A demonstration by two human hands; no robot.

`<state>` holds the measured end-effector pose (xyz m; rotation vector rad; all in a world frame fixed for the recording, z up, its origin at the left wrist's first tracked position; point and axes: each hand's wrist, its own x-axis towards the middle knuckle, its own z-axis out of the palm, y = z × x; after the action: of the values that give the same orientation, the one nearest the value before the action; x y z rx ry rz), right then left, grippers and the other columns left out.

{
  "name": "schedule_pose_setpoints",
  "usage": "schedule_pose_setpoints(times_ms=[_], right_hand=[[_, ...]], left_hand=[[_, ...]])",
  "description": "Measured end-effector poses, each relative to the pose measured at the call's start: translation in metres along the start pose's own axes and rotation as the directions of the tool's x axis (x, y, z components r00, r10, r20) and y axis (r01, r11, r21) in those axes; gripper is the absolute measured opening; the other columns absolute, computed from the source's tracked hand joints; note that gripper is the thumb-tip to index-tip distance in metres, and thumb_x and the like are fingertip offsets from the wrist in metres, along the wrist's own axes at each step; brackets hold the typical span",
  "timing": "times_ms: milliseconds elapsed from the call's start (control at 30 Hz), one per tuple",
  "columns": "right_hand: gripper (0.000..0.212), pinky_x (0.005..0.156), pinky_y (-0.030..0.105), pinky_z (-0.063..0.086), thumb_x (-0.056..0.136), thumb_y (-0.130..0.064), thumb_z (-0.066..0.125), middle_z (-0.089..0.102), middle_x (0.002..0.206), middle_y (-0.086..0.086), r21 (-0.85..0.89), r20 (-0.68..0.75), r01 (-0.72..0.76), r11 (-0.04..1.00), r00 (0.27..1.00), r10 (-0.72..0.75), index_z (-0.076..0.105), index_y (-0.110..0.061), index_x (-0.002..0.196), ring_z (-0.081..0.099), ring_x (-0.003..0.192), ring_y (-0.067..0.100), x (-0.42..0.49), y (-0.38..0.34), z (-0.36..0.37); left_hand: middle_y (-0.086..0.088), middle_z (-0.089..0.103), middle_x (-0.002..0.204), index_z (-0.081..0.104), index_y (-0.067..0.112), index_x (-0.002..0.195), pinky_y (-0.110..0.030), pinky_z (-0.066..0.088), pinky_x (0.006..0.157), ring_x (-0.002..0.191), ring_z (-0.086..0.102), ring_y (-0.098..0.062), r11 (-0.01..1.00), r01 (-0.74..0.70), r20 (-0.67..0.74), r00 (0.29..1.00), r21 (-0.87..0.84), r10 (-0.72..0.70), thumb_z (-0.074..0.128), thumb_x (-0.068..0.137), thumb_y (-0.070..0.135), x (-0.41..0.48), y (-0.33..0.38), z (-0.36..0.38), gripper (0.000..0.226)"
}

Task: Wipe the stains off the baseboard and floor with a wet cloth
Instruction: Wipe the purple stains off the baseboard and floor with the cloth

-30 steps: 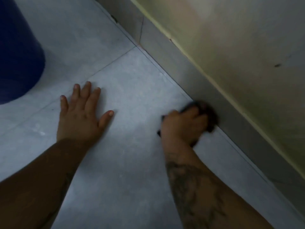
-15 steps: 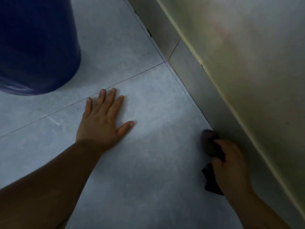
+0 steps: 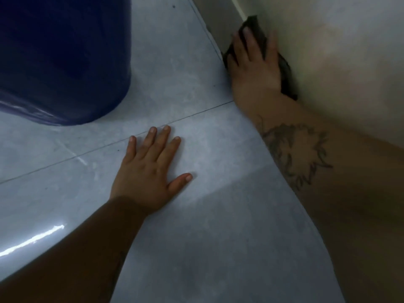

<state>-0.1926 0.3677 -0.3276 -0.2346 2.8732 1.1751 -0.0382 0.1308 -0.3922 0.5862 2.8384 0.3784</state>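
From my remote seat I see only part of the dark cloth [image 3: 261, 32]: my right hand [image 3: 254, 68] lies flat over its middle with fingers spread, pressing it against the grey baseboard [image 3: 215, 22], so just its crumpled corners show above the fingertips and beside the wrist. The stretch of baseboard under the cloth and behind my forearm is hidden, and I cannot make out any stain there. The pale wall [image 3: 338, 51] above looks mottled and blurred, too soft to read. My left hand [image 3: 150, 171] is open and holds nothing, palm down on the floor [image 3: 207, 215], its fingertips reaching a thin grout line. The floor is smooth, glossy grey tile with a faint cloudy pattern and a bright streak of reflected light at the left. A large, rounded dark blue container [image 3: 61, 60] stands on it at upper left, cut off by the frame.
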Motion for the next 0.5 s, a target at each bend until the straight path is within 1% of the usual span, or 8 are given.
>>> schedule_pose_setpoints(times_ms=[67, 133, 167, 233, 300, 367, 433, 500], right_hand=[[0.058, 0.116, 0.056, 0.010, 0.095, -0.026, 0.034, 0.016, 0.160, 0.014, 0.132, 0.026, 0.031, 0.991, 0.999, -0.034, 0.023, -0.013, 0.150, 0.019, 0.144, 0.033, 0.009, -0.011, 0.005], [0.060, 0.111, 0.048, 0.025, 0.089, -0.011, 0.039, 0.030, 0.154, 0.018, 0.379, 0.036, 0.086, 0.921, 0.994, -0.108, 0.028, -0.006, 0.147, 0.041, 0.130, 0.037, -0.013, -0.023, 0.015], [0.066, 0.110, 0.046, 0.028, 0.085, -0.005, 0.045, 0.028, 0.156, 0.017, 0.526, 0.026, 0.065, 0.848, 0.995, -0.093, 0.027, -0.006, 0.148, 0.043, 0.128, 0.037, -0.033, -0.027, 0.021], [0.078, 0.116, 0.039, 0.024, 0.082, 0.002, 0.056, 0.019, 0.160, 0.006, 0.768, 0.146, -0.131, 0.627, 0.989, 0.027, 0.024, -0.014, 0.151, 0.035, 0.137, 0.030, -0.081, -0.030, 0.030], [0.072, 0.116, 0.025, 0.014, 0.088, 0.002, 0.052, 0.019, 0.160, -0.004, 0.850, 0.291, -0.309, 0.427, 0.950, 0.109, 0.025, -0.020, 0.150, 0.024, 0.145, 0.020, -0.144, -0.028, 0.028], [0.066, 0.111, 0.018, 0.013, 0.089, 0.005, 0.048, 0.028, 0.153, -0.011, 0.878, 0.365, -0.396, 0.270, 0.917, 0.159, 0.032, -0.022, 0.147, 0.025, 0.144, 0.018, -0.199, -0.024, 0.025], [0.065, 0.109, 0.016, 0.015, 0.088, 0.009, 0.050, 0.032, 0.146, -0.016, 0.866, 0.433, -0.474, 0.158, 0.870, 0.233, 0.039, -0.022, 0.144, 0.031, 0.141, 0.018, -0.220, -0.020, 0.024], [0.060, 0.108, 0.017, 0.018, 0.089, 0.008, 0.051, 0.039, 0.148, -0.007, 0.883, 0.418, -0.458, 0.107, 0.869, 0.266, 0.043, -0.018, 0.142, 0.036, 0.138, 0.022, -0.189, -0.016, 0.022]], left_hand=[[0.001, -0.006, 0.164, 0.002, 0.027, 0.155, -0.048, -0.004, 0.121, 0.151, -0.010, -0.019, 1.000, -0.002, 0.009, 1.000, 0.002, 0.002, 0.011, 0.088, 0.077, 0.001, -0.002, 0.000, 0.084], [0.000, -0.006, 0.164, 0.002, 0.026, 0.155, -0.048, -0.004, 0.121, 0.151, -0.010, -0.019, 1.000, 0.002, 0.017, 1.000, 0.000, -0.002, 0.010, 0.088, 0.077, 0.001, -0.002, -0.001, 0.084], [0.000, -0.005, 0.164, 0.002, 0.026, 0.155, -0.048, -0.004, 0.121, 0.151, -0.010, -0.020, 1.000, 0.003, 0.017, 1.000, -0.001, -0.003, 0.009, 0.088, 0.077, 0.001, -0.001, -0.002, 0.085], [-0.001, -0.001, 0.164, 0.005, 0.025, 0.155, -0.047, -0.003, 0.121, 0.151, -0.006, -0.020, 1.000, 0.006, 0.018, 1.000, -0.012, -0.006, 0.009, 0.088, 0.077, 0.001, 0.000, -0.001, 0.085], [-0.001, 0.002, 0.165, 0.008, 0.025, 0.155, -0.047, -0.002, 0.121, 0.151, -0.003, -0.021, 1.000, 0.005, 0.037, 0.999, -0.016, -0.005, 0.012, 0.089, 0.077, 0.000, 0.002, -0.001, 0.084], [-0.002, 0.002, 0.165, 0.008, 0.025, 0.155, -0.047, -0.002, 0.120, 0.151, -0.003, -0.022, 1.000, 0.003, 0.051, 0.999, -0.011, -0.003, 0.013, 0.089, 0.077, 0.001, 0.002, -0.002, 0.084], [-0.002, 0.002, 0.165, 0.008, 0.026, 0.155, -0.048, -0.002, 0.120, 0.151, -0.003, -0.023, 1.000, 0.004, 0.058, 0.998, -0.008, -0.004, 0.014, 0.088, 0.077, 0.002, 0.003, -0.003, 0.085], [-0.002, 0.002, 0.165, 0.009, 0.026, 0.155, -0.048, -0.001, 0.120, 0.151, -0.003, -0.023, 1.000, 0.004, 0.057, 0.998, -0.013, -0.003, 0.015, 0.088, 0.078, 0.002, 0.004, -0.003, 0.085]])
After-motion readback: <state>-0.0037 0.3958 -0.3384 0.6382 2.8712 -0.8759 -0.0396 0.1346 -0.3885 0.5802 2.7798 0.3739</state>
